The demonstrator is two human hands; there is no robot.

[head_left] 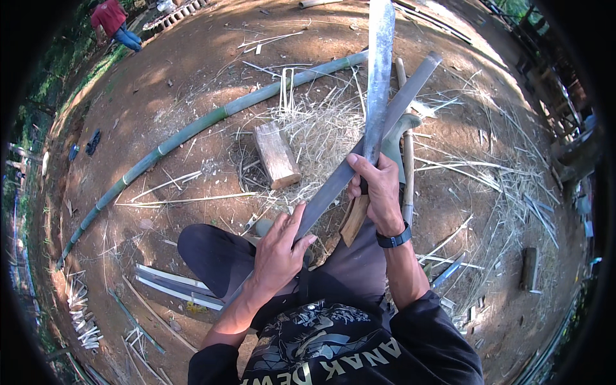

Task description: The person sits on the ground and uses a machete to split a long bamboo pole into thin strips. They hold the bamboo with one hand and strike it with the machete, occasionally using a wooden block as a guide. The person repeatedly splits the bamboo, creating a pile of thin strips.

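My right hand [380,192], with a dark band at the wrist, is closed around the base of a long machete [381,70], its broad grey blade pointing away from me. Below that fist a tan wooden piece [354,221] sticks out, apparently the handle. A long, flat, dark bamboo slat [330,194] slants from far right to near left, crossing behind the blade. My right thumb rests close to the slat's edge beside the blade. Lower down, my left hand [280,250] grips the slat, thumb on one side and fingers on the other. The slat's near end passes under my left forearm.
Ahead lies a squared wood block [276,154] among pale shavings [327,135]. A long green bamboo pole [221,114] curves across the ground. Split slats [179,287] lie by my left knee, a stick [409,167] at right. Far left, another person [112,22] wears red.
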